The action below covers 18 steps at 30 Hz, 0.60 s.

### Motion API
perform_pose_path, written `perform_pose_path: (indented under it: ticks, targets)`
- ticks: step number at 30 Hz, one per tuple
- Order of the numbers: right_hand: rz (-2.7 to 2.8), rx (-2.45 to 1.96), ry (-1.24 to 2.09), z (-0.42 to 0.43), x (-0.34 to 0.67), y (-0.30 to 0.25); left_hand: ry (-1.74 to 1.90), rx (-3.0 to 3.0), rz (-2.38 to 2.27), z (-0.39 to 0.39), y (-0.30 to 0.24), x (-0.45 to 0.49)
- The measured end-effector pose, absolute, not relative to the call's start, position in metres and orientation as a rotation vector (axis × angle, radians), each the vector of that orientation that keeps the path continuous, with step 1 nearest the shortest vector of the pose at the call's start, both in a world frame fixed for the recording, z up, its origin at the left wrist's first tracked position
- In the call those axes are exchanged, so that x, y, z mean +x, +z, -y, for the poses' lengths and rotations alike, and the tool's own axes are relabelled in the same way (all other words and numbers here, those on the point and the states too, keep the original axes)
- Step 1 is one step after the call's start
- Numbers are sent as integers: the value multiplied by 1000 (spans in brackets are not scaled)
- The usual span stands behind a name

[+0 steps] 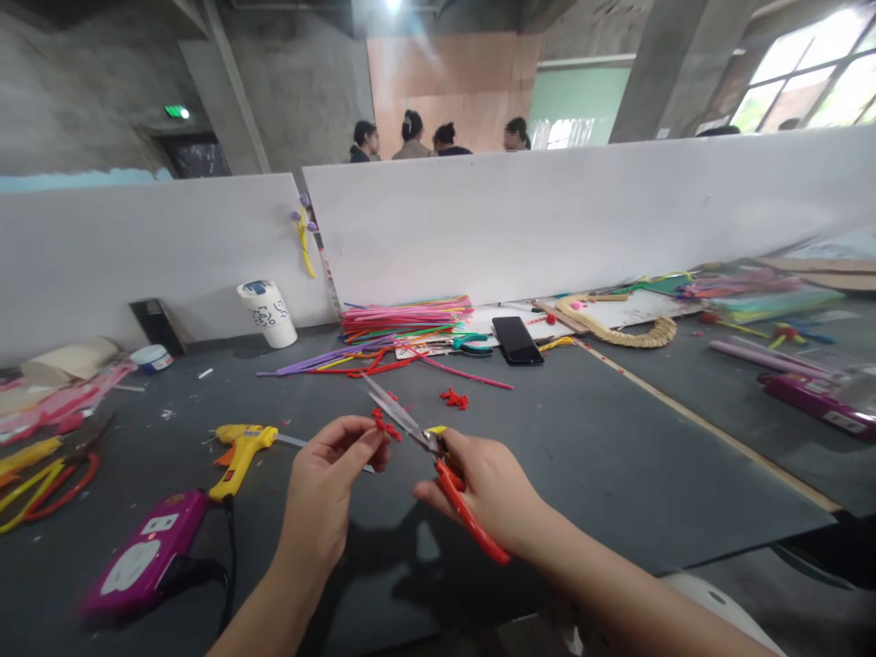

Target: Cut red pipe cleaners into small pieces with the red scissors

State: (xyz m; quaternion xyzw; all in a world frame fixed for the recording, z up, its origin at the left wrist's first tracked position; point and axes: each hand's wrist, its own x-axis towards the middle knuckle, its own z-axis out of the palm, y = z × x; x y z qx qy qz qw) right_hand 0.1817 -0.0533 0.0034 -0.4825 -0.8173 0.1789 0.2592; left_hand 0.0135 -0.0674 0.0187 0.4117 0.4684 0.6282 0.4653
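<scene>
My left hand (342, 470) pinches a small red fuzzy piece (387, 427), which looks like twisted pipe cleaner. Red-handled scissors (458, 497) are gripped in my right hand (483, 484), their blades pointing up and left past the red piece. Whether the blades touch it, I cannot tell. Just beyond the scissors, a similar red fuzzy piece (454, 399) lies on the dark table. Farther back are a bundle of pink pipe cleaners (403, 319) and loose purple strands (328, 359).
A yellow glue gun (239, 453) and a purple power strip (151, 552) lie at left. Behind stand a white paper roll (268, 315) and a white partition (534, 224). A black phone (517, 340) and teal-handled pliers (471, 343) are at the back.
</scene>
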Motion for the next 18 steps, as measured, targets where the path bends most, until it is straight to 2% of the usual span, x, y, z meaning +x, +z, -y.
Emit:
perform_pose_path:
  ticks: [7, 18]
  targets:
    - [2323, -1296, 180, 54, 180, -4, 1634, 986, -1063, 70, 23, 13]
    - [2325, -1292, 94, 55, 179, -6, 1649, 980, -1040, 70, 24, 13]
